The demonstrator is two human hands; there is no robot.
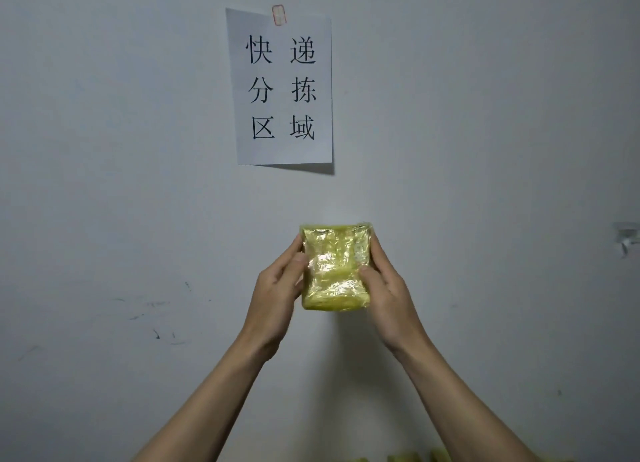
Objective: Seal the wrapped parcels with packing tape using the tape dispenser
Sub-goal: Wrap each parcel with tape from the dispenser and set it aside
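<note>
**Both Hands Hold a Yellow Parcel Up Before the Wall**

Fingers of the left hand (277, 288) curl round the left edge of the parcel (335, 267), the thumb lying across its shiny front face. That parcel, a small yellow block wrapped in glossy clear film, is lifted in front of the wall (104, 184), directly below the paper sign (282, 87). On the parcel's other edge, the right hand (384, 281) grips in the same way, thumb pressed on the front and fingers hidden behind. The sign, printed with large black characters, is fixed to the wall by a small piece of tape (278, 15) at its top. Far right of the parcel, a small wall hook (626, 241) sticks out. Below the parcel, at the bottom edge, yellow scraps (401, 458) barely show; I cannot tell what they are.
</note>
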